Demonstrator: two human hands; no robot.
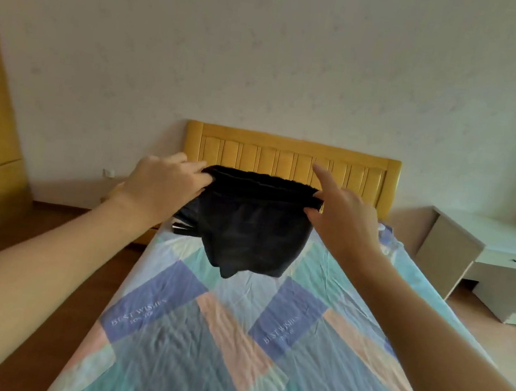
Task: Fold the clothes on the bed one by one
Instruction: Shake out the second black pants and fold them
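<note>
the black shorts (247, 227) are hanging above the bed (197, 336), light and limp. left hand (160, 186) and right hand (341, 218) are each pinching the elastic waistband's ends, the best grip.
</note>
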